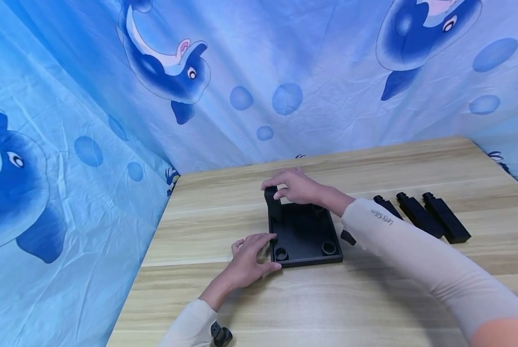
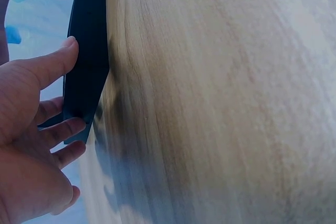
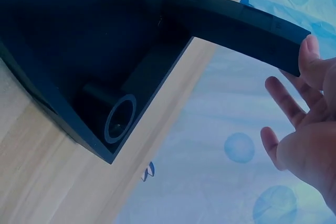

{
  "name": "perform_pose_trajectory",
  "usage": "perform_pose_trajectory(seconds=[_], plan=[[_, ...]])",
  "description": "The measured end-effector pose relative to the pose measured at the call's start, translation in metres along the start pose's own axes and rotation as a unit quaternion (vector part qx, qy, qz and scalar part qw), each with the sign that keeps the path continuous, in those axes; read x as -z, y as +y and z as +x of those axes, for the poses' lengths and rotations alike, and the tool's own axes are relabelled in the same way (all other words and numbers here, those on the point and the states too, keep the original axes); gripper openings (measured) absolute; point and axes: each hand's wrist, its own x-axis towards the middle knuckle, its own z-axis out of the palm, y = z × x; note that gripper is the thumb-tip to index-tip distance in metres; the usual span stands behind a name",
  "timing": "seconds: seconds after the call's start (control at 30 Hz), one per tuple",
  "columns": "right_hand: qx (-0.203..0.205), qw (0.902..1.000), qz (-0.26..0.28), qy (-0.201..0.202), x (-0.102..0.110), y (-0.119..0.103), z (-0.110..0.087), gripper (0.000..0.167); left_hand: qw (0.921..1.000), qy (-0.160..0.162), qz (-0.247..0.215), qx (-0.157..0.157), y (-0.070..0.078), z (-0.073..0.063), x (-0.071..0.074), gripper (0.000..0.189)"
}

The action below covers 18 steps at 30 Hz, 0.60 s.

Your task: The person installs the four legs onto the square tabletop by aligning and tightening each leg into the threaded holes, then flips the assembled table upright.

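Observation:
A black square tabletop (image 1: 301, 236) lies underside up on the wooden table, with raised rims and round sockets in its corners. One black table leg (image 1: 274, 206) stands upright at its far left corner. My right hand (image 1: 299, 187) pinches that leg near the top between thumb and fingers; in the right wrist view the thumb lies on the leg's end (image 3: 252, 27). At the near left corner, my left hand (image 1: 250, 260) rests against the tabletop. Its thumb touches the front side and its fingers, spread loosely, lie along the left side, as the left wrist view (image 2: 44, 103) shows.
Three more black table legs (image 1: 447, 219) with knobbed ends lie side by side on the right of the wooden table (image 1: 198, 217); my right sleeve partly covers them. A blue dolphin-print curtain (image 1: 259, 62) hangs behind and to the left.

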Motion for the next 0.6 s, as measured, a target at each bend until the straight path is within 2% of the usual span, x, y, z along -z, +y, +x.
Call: perform_pose_trajectory(seconds=[0.3,0.43,0.6], plan=[[0.01,0.9993,-0.035,0.006,0.0007,-0.0018,0.0006,0.033,1.0,0.001,0.003,-0.001,0.0007,-0.0009,0.0002,0.068],[-0.002,0.9996,-0.028,0.002,0.0004,-0.0033,-0.0014,0.036,1.0,0.002,0.005,-0.002,0.0007,-0.0007,0.0005,0.069],[-0.007,1.0,-0.005,-0.003,0.0039,-0.0042,-0.0058,0.047,1.0,0.001,0.003,-0.003,0.0,-0.0009,0.0003,0.069]])
